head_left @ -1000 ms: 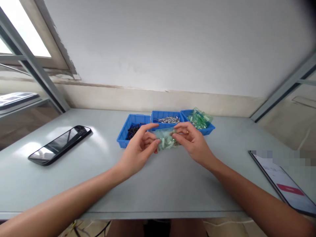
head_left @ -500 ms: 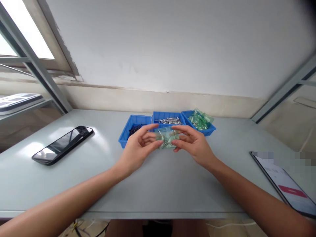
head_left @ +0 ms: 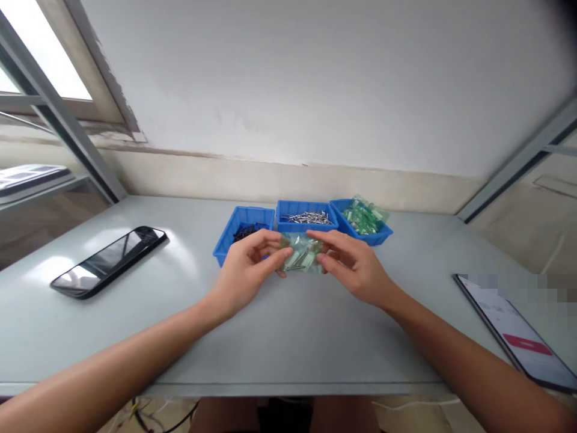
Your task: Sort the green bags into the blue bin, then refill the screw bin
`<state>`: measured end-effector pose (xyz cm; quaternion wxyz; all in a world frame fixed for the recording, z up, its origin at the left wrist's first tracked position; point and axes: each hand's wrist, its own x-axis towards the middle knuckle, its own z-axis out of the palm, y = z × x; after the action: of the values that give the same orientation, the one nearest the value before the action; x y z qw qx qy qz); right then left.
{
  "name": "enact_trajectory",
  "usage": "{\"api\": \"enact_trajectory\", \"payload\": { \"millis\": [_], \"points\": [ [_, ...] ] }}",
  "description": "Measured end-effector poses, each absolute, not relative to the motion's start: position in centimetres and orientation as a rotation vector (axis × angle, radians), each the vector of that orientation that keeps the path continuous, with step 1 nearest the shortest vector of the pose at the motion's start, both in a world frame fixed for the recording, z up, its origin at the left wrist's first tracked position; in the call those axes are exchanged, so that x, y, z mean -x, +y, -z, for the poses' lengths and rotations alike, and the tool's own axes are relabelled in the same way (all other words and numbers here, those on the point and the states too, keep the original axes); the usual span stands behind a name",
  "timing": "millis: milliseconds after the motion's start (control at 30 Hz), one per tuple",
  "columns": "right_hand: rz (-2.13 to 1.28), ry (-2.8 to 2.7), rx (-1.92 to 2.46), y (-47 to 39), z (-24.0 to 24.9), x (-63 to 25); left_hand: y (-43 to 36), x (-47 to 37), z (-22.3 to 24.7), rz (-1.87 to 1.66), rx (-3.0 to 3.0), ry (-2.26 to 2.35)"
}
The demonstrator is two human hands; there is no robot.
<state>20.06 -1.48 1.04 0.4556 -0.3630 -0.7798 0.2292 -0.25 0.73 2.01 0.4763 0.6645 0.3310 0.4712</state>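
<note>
Head view, packet: a green-tinted clear plastic packet was held between the two hands, in front of the bins and midway between the counter's left and right edges; slim silver metal pieces showed inside it, and whether its lower edge touched the counter could not be told.
Left hand: the left hand gripped the packet's left end, thumb on the near face and fingers behind.
Right hand: the right hand gripped the right end, thumb low on the near side and forefinger along the top edge.
Blue bins: three stood side by side near the far edge of the counter; the left bin held black pieces, the middle bin silver metal pins, the right bin a heap of green packets, some rising above its rim.
Black phone: a black phone lay face up toward the counter's left edge, screen dark.
Lit phone: a lit phone lay toward the near right corner, a red bar on its pale screen.
</note>
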Motion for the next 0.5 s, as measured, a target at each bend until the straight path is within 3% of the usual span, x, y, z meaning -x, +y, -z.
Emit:
{"api": "enact_trajectory", "payload": {
  "millis": [333,500],
  "points": [
    [-0.638,-1.846,0.894,-1.65,-0.89,-19.95,0.67,0.26,-2.18,-1.126,-1.62,0.812],
    [-0.927,-1.721,0.88,-1.48,-0.81,-19.86,0.67,0.22,-2.08,-1.129,-1.57,0.804]
  ]
}}
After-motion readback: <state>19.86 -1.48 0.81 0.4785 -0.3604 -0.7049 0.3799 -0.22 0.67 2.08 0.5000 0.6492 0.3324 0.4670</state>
